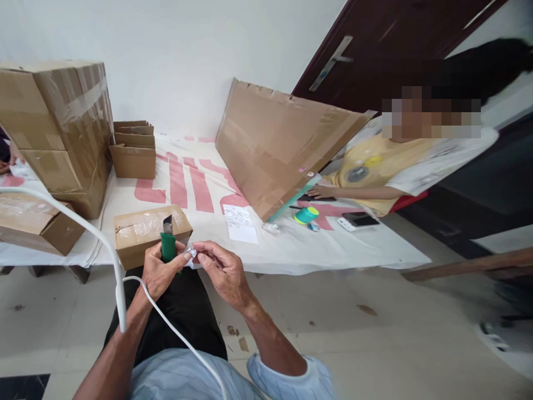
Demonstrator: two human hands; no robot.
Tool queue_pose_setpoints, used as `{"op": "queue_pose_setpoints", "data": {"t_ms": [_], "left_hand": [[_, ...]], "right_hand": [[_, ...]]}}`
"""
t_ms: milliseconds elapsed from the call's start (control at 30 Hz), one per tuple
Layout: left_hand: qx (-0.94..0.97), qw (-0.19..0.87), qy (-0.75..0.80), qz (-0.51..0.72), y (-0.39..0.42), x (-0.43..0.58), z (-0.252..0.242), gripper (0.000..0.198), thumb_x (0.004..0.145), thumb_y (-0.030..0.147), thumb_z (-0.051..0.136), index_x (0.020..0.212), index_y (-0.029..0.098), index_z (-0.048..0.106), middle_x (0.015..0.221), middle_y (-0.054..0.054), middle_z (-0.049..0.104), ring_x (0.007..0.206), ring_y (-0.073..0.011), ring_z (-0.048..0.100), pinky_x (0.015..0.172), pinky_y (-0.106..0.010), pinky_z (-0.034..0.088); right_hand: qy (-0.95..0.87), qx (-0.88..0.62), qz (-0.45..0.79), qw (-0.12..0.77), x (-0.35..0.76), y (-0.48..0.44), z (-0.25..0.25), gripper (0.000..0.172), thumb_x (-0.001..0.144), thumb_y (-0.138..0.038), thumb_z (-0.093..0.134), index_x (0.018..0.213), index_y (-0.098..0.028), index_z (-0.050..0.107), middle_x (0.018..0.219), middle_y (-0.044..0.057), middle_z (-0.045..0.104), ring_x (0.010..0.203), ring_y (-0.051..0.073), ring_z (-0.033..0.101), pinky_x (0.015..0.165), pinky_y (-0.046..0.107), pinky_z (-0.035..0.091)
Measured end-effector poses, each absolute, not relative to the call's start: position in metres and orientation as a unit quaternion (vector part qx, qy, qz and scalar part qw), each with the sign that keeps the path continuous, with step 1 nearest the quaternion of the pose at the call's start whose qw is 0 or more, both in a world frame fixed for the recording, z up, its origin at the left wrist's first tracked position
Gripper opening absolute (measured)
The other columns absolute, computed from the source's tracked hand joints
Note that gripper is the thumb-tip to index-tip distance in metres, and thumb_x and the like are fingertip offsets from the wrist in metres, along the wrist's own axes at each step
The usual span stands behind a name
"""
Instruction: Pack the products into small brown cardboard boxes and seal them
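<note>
My left hand [160,272] is closed round a green-handled utility knife [167,244], its blade pointing up in front of a small taped cardboard box [144,230] on the table edge. My right hand [220,266] pinches a tiny clear thing [190,253] that also touches my left thumb; I cannot make out what it is. Both hands meet just before the table, above my lap.
A white cloth with red marks [195,189] covers the table. Big taped boxes [62,128] stand at left, small open boxes [133,150] behind. A large cardboard sheet [275,144] leans at right by another person [395,166], near a green tape roll [307,215], a phone [360,221] and a paper sheet [240,222]. A white cable [119,278] crosses my left arm.
</note>
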State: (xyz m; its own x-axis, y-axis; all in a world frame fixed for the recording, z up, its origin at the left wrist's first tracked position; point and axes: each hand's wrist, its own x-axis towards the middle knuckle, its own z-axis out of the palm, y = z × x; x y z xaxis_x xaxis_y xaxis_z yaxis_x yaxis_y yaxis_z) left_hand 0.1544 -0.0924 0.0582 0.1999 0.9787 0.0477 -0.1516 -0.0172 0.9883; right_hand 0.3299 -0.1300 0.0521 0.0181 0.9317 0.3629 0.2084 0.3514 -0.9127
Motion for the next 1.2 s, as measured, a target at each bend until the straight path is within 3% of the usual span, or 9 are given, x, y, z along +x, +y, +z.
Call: {"op": "queue_pose_setpoints", "data": {"t_ms": [167,367,633,1033,1200], "left_hand": [[0.531,0.576,0.388,0.484,-0.092,0.153,0.06,0.039,0.077,0.05,0.084,0.072,0.014,0.071,0.054,0.001,0.058,0.052,-0.0114,0.053,0.055,-0.025,0.043],[0.552,0.576,0.394,0.456,-0.092,0.151,0.061,0.033,0.073,0.045,0.085,0.07,0.014,0.073,0.052,0.001,0.057,0.05,-0.0102,0.049,0.051,-0.023,0.039],[0.564,0.605,0.389,0.406,-0.092,0.149,0.059,0.036,0.07,0.047,0.086,0.069,0.013,0.071,0.052,0.002,0.053,0.049,-0.0089,0.043,0.048,-0.023,0.035],[0.587,0.602,0.403,0.361,-0.084,0.152,0.055,0.041,0.069,0.052,0.088,0.072,0.014,0.074,0.051,0.003,0.052,0.049,-0.0097,0.045,0.049,-0.023,0.038],[0.574,0.592,0.414,0.387,-0.083,0.152,0.052,0.045,0.068,0.057,0.089,0.073,0.014,0.075,0.052,0.002,0.052,0.05,-0.0104,0.046,0.05,-0.024,0.04]], "right_hand": [[-0.63,-0.466,0.324,0.529,0.33,-0.131,0.052,0.03,0.102,-0.047,0.064,0.115,-0.024,0.078,0.101,0.005,0.081,0.089,0.021,0.076,0.087,0.035,0.062],[-0.605,-0.486,0.359,0.518,0.34,-0.122,0.054,0.032,0.096,-0.05,0.071,0.108,-0.021,0.078,0.093,0.005,0.079,0.083,0.019,0.073,0.081,0.033,0.06],[-0.674,-0.447,0.408,0.423,0.344,-0.118,0.071,0.01,0.087,-0.027,0.071,0.086,-0.02,0.078,0.081,0.001,0.076,0.075,0.015,0.067,0.073,0.027,0.055],[-0.704,-0.428,0.345,0.45,0.35,-0.12,0.052,0.015,0.095,-0.027,0.064,0.083,-0.022,0.072,0.081,0.001,0.07,0.076,0.015,0.062,0.073,0.027,0.05],[-0.62,-0.543,0.248,0.509,0.403,-0.086,0.015,0.023,0.092,-0.039,0.065,0.075,-0.022,0.068,0.079,0.002,0.068,0.076,0.018,0.061,0.075,0.03,0.05]]}}
